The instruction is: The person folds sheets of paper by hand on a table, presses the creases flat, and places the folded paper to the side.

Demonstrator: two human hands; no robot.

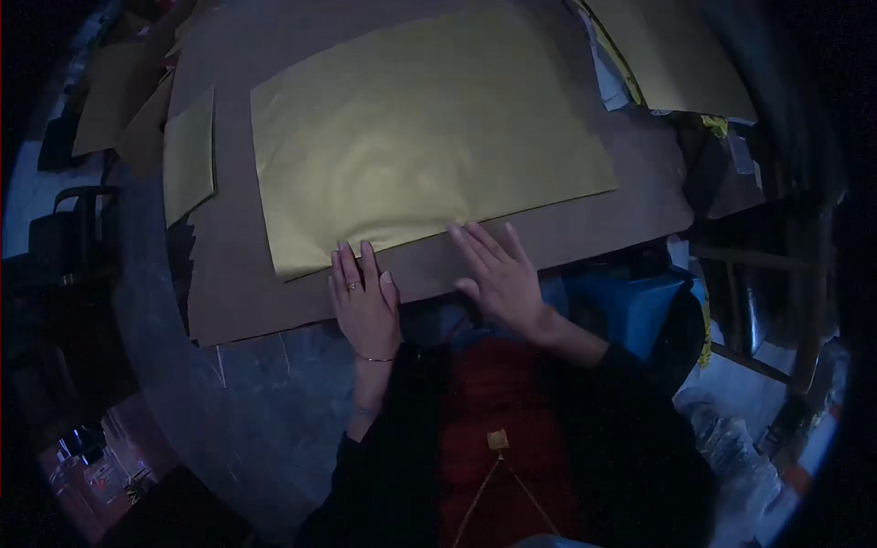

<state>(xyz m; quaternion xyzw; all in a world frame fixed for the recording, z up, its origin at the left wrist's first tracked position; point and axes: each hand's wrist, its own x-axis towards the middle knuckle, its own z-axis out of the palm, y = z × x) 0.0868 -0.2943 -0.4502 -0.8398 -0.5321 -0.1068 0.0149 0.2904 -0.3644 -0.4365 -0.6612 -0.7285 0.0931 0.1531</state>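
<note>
A large gold sheet (411,137) lies on a brown cardboard sheet (630,215) in front of me. My left hand (365,301), with a ring and a thin bracelet, rests its fingertips on the sheet's near edge, left of its middle. Farther right, my right hand (498,279) has its fingers stretched out, with the tips at the same edge. Between the hands the gold sheet bulges up slightly along that edge. Neither hand grips anything.
A smaller gold piece (190,155) lies at the cardboard's left side. More gold sheets (685,59) are stacked at the upper right. A blue object (630,306) stands below the table edge on the right, and clear plastic wrapping (731,457) lies at lower right.
</note>
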